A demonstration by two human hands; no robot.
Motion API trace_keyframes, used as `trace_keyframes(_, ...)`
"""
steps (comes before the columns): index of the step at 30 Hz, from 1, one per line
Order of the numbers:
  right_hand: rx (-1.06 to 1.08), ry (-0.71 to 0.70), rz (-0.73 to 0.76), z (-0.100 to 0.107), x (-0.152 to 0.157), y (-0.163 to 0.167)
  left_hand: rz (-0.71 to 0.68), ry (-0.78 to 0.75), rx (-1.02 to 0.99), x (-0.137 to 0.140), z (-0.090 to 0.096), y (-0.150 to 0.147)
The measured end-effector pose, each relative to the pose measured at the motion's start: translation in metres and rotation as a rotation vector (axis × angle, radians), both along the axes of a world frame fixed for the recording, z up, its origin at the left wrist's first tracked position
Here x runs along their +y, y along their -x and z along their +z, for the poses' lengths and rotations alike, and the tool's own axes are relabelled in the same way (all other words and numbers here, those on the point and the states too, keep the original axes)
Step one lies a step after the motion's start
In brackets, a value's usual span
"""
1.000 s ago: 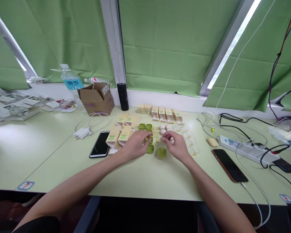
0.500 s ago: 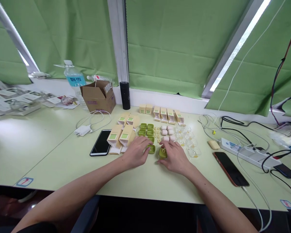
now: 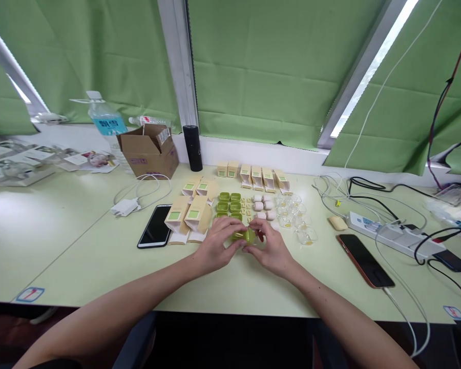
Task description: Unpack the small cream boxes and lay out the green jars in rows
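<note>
Over the near end of the rows of small parts, my left hand [image 3: 217,245] and my right hand [image 3: 272,246] meet, fingertips bent round a small green case [image 3: 249,236]. My left fingers pinch its left side and my right fingers its right side; they cover much of it, and how its parts fit together is hidden. Just beyond my hands lie green open cups [image 3: 223,206] in two columns. To their right come small yellow ring-like pieces [image 3: 245,206], pale pink blocks [image 3: 258,206] and clear plastic covers [image 3: 306,236].
Cream cartons [image 3: 198,213] stand left of the cups, beside a phone [image 3: 154,226]; more cartons [image 3: 257,177] line the back. A brown box [image 3: 149,154] and black flask [image 3: 192,148] stand behind. At right lie another phone [image 3: 365,260], a power strip [image 3: 388,237] and cables.
My left hand has lifted a green cup from the near end of its column. My right hand has moved left with its green piece, and both now meet. The view has shifted slightly.
</note>
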State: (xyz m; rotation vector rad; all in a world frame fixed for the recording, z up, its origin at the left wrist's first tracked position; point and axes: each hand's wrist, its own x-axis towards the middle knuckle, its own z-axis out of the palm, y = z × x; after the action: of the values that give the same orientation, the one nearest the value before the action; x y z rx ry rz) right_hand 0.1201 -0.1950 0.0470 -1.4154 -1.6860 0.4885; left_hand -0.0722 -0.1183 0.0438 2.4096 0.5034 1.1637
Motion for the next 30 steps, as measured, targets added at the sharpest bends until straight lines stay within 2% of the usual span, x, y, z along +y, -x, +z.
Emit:
trace_keyframes(8, 0.221, -0.055, 0.014, -0.010, 0.003, 0.007, 0.032, 0.330, -0.128, 0.000, 0.007, -0.004)
trace_keyframes(13, 0.243, -0.047, 0.012, -0.006, 0.002, 0.009, 0.009, 0.589, -0.202, 0.000, 0.003, -0.007)
trace_keyframes(16, 0.223, -0.042, -0.037, -0.004, 0.001, 0.008, 0.004, 0.727, -0.272, 0.003, 0.001, -0.008)
trace_keyframes(19, 0.209, -0.037, -0.076, -0.002, 0.001, 0.004, 0.029, 0.843, -0.339, 0.010, 0.003, -0.007)
trace_keyframes(22, 0.219, -0.007, -0.048, 0.000, 0.000, -0.001, -0.024, 0.978, -0.429, 0.015, 0.007, -0.007)
trace_keyframes(27, 0.197, 0.020, 0.010, 0.010, -0.004, -0.013, -0.065, 1.042, -0.480, 0.016, 0.009, -0.007)
trace_keyframes(30, 0.072, 0.003, 0.001, 0.027, -0.010, -0.026, -0.051, 1.061, -0.493, 0.017, 0.008, -0.006)
